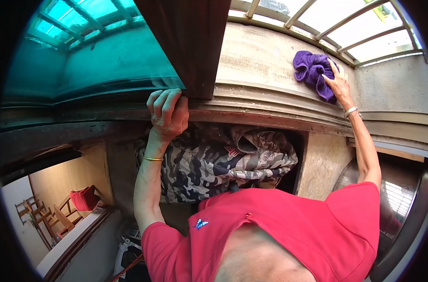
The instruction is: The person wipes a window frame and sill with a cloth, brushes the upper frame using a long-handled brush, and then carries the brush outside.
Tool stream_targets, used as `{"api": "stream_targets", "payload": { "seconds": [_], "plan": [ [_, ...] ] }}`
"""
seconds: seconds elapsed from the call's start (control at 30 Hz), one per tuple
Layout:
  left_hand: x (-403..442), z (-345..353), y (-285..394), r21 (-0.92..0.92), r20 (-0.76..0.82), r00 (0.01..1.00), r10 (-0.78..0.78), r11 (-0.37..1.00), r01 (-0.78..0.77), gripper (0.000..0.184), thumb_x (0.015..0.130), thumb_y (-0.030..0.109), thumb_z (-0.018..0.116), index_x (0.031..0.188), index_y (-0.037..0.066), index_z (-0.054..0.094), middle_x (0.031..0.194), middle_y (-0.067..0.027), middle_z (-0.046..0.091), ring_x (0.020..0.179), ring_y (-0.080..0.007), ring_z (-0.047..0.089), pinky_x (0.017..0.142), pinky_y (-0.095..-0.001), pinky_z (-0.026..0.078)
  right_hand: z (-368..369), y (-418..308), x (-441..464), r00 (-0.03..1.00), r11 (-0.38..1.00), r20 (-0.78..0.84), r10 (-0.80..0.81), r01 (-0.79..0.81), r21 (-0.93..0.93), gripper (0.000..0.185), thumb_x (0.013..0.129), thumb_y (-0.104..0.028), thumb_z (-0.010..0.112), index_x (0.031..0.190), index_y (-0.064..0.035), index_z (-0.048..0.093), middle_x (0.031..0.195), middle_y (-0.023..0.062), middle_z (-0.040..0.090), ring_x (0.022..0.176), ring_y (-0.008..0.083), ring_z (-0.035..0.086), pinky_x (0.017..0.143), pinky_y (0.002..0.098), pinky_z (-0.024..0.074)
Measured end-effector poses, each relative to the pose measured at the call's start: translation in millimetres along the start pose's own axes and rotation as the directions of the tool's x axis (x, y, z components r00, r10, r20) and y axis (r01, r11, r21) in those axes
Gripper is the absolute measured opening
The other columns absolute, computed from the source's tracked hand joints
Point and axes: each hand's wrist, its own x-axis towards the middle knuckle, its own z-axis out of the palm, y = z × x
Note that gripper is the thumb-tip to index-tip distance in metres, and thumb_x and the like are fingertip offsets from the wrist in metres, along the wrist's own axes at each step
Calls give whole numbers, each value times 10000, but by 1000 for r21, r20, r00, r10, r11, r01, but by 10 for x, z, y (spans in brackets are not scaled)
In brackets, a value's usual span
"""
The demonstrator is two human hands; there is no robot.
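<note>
My right hand (338, 85) reaches far out onto the window sill (256, 54), its fingers closed on a crumpled purple cloth (312, 70) that lies against the sill's surface. The fingers of my left hand (168, 112) are curled over the lower edge of the window frame (129, 97), close to the dark upright post (190, 56). Behind that hand is a teal-tinted window pane (115, 61). Sliding tracks (270, 96) run along the sill's near side, between my two hands.
Metal window bars (313, 21) border the sill's far side. Below the ledge, a camouflage-patterned fabric item (214, 164) sits between my arms. At lower left, wooden chairs (66, 216) and a red bag (84, 198) stand. A rounded metal object (388, 188) is at right.
</note>
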Motion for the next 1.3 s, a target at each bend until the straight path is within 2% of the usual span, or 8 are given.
{"api": "stream_targets", "payload": {
  "seconds": [0.43,0.7,0.87,0.9,1.0,1.1,1.17,1.3],
  "plan": [
    [15,-9,46,41,-3,1000,-9,999,9,132,765,41,626,897,49,625,1119,-72,533,1017,-256,525,874,-423,415,-277,-2467,263,570,294,-356,-740,751,591,400,806,-155,610,1203,-110,599,1178,167,596,982,332,612,892,363,485],
    [26,25,42,56,-20,1000,-6,998,7,134,754,42,647,887,50,629,1117,-70,536,1025,-245,525,872,-417,409,-717,-2571,-293,628,538,-253,-736,769,346,389,808,-208,636,1195,-173,624,1088,109,651,945,297,636,861,356,495],
    [34,78,1,65,-31,999,10,998,-8,157,745,44,649,900,51,629,1121,-67,531,1036,-246,517,881,-418,399,-810,-1810,-107,971,318,-149,-187,203,926,343,858,-130,656,1185,-34,613,1025,75,669,825,117,651,748,213,523],
    [33,71,0,65,-26,1000,11,998,-10,157,745,44,649,900,51,629,1121,-67,531,1036,-246,517,881,-418,399,-1181,-1833,-350,988,123,-95,-122,110,986,451,892,-167,595,1255,71,473,1036,205,631,1005,263,610,908,412,487],
    [60,57,24,53,-32,999,6,999,-4,164,747,49,648,910,50,633,1135,-74,529,1050,-252,511,891,-420,393,-1102,-1143,-490,942,-50,-298,156,309,950,470,814,-43,685,1256,-6,531,1005,127,668,834,152,672,760,229,571],
    [13,56,62,2,-29,998,-57,998,57,181,755,52,644,935,46,636,1153,-82,528,1069,-268,504,911,-427,388,-1172,-685,-831,815,180,-382,435,337,924,481,785,-40,717,1232,4,547,1048,159,647,866,176,663,777,247,556],
    [-34,-88,258,-31,28,995,-99,995,99,234,774,32,641,1006,57,632,1213,-113,501,1113,-291,474,962,-445,358,-1130,-325,-1046,703,811,-594,392,40,584,518,751,-226,746,1211,-45,591,1130,158,639,937,242,653,850,326,514],
    [-481,-587,844,-47,182,957,-225,970,237,363,772,60,625,1131,61,571,1302,-173,445,1176,-339,444,999,-490,327,-512,139,-1220,977,995,-193,97,-93,29,454,709,-278,658,1136,-126,658,977,215,664,891,320,656,823,397,507]
  ]
}}
